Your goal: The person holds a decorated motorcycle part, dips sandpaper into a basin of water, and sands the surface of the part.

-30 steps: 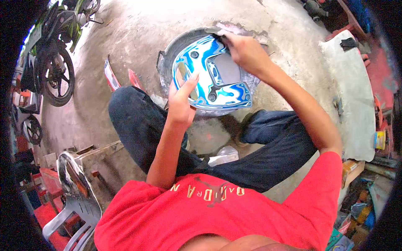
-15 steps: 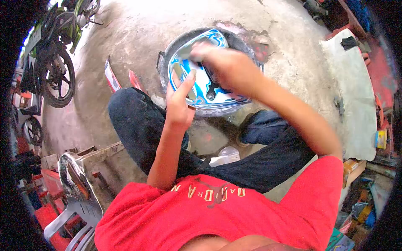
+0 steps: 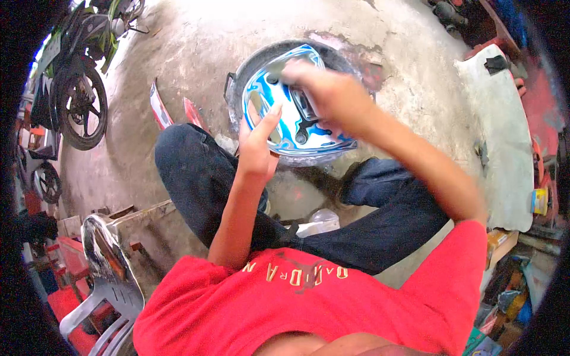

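Holds blue-and-white panel (image 3: pixel 286 118) over grey basin (image 3: pixel 339 57) with left hand (image 3: pixel 257 145) — now has right hand (image 3: pixel 326 89), blurred and of unclear grip, across upper face instead of far tip — apparently working there.

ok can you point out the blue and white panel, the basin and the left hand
Blue and white panel (image 3: pixel 289 126): head view, on its patterned face.
Basin (image 3: pixel 247 64): head view, on its wall at upper left.
Left hand (image 3: pixel 256 147): head view, mid-hand, below the thumb.

Both hands (image 3: pixel 256 146) are at a blue-white panel (image 3: pixel 287 123) over a basin (image 3: pixel 339 58).
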